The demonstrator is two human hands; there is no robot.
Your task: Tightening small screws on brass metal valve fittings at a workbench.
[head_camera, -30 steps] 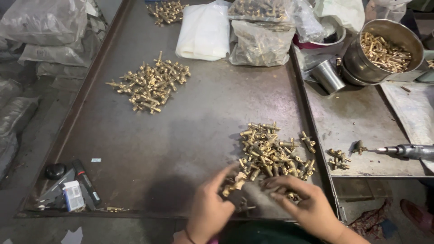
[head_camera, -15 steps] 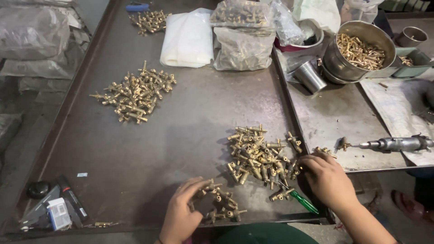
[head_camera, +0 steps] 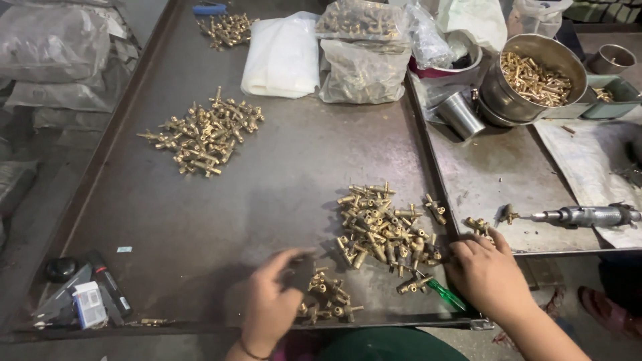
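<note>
Steel bowl [head_camera: 508, 100] heaped with brass fittings, a small steel cup [head_camera: 460, 115] tipped over just beside it; clear bags [head_camera: 361, 63] stuffed with more fittings behind the central pile [head_camera: 381, 227]. Green-handled screwdriver [head_camera: 441, 292] at that pile's near edge, lying aslant, tip toward the pile. Left hand [head_camera: 271, 307] loosely open beside a small cluster [head_camera: 324, 304]; right hand [head_camera: 491, 274] curled, grip unclear. Right hand now off the pile, nearer the tray edge than half a second before.
</note>
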